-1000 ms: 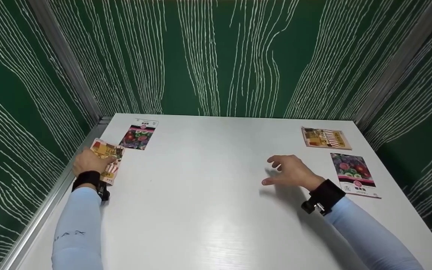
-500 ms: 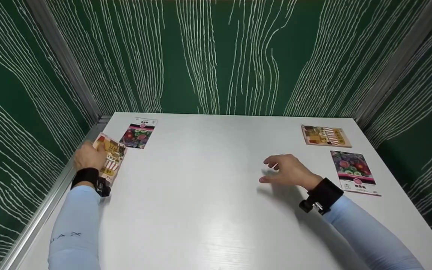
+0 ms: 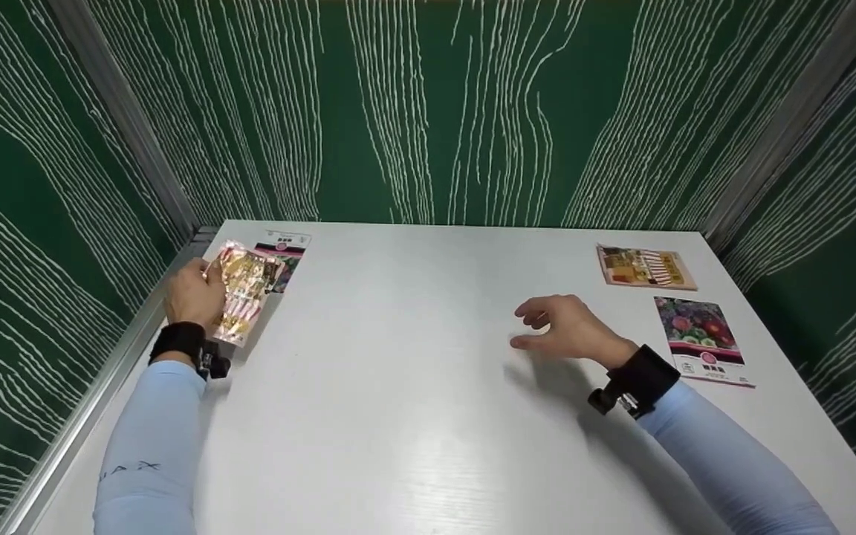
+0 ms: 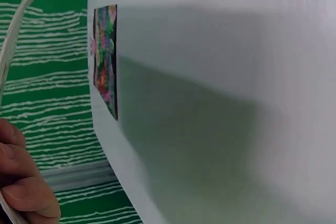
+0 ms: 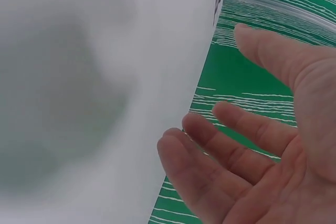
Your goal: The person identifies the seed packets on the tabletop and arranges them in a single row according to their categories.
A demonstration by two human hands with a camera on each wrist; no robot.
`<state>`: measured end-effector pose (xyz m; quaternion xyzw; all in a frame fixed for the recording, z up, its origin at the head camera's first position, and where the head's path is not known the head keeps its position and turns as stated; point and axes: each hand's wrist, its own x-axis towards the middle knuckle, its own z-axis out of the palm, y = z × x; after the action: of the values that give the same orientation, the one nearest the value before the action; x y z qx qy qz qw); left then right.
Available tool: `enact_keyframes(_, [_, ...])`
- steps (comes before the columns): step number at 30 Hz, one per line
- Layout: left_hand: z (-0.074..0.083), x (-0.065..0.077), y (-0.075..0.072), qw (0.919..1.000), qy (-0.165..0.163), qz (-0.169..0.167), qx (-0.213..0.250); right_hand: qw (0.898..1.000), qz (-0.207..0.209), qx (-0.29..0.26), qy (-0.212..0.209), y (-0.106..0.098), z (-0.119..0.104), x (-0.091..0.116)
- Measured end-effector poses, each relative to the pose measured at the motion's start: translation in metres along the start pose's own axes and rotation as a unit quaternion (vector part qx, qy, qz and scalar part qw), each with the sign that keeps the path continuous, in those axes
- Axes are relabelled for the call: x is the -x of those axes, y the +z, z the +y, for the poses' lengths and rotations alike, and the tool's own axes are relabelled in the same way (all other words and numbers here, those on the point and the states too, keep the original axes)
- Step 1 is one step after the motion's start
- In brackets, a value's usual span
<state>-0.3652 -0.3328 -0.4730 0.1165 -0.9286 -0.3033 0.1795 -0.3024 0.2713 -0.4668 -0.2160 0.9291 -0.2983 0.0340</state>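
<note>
My left hand (image 3: 196,297) grips a thin, glossy gold-and-red printed booklet (image 3: 246,297) by its left edge, thumb on top. The booklet is tilted up off the white table, casting a shadow and shining with glare. In the head view it partly covers a flower-print booklet (image 3: 287,249) lying at the back left. The left wrist view shows the held booklet edge-on (image 4: 14,30) beside my fingers. My right hand (image 3: 568,327) hovers above the table, palm inward and fingers loosely bent, holding nothing; the right wrist view shows its bare palm (image 5: 262,177).
At the right, another gold-and-red booklet (image 3: 645,267) lies near the back, with a second flower-print booklet (image 3: 703,334) in front of it. Green walls with white wavy lines (image 3: 443,111) and metal posts (image 3: 127,111) enclose the white table (image 3: 398,371).
My left hand has lifted the gold-and-red booklet from the left edge and carried it back and slightly right, over the flower-print one. My right hand has drifted slightly left and back.
</note>
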Motion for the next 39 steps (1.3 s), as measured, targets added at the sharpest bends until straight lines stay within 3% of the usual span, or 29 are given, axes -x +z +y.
enact_keyframes(11, [0.025,-0.004,0.012,0.9956,0.091,0.019,0.006,1.000,0.015,-0.001,-0.023,-0.009,-0.011,-0.011])
enact_keyframes(18, [0.052,-0.002,0.015,0.9894,0.144,0.014,0.010,0.999,0.023,-0.009,-0.042,-0.011,-0.022,-0.020])
enact_keyframes(26, [0.079,0.000,0.022,0.9847,0.174,-0.012,-0.001,0.998,0.023,-0.024,-0.044,-0.001,-0.037,-0.032])
enact_keyframes(35, [0.102,0.011,0.031,0.9774,0.201,-0.061,-0.022,0.998,0.025,-0.017,-0.052,0.007,-0.052,-0.045])
enact_keyframes(39, [0.114,0.015,0.032,0.9738,0.215,-0.067,-0.032,0.998,0.023,-0.016,-0.059,0.011,-0.060,-0.051])
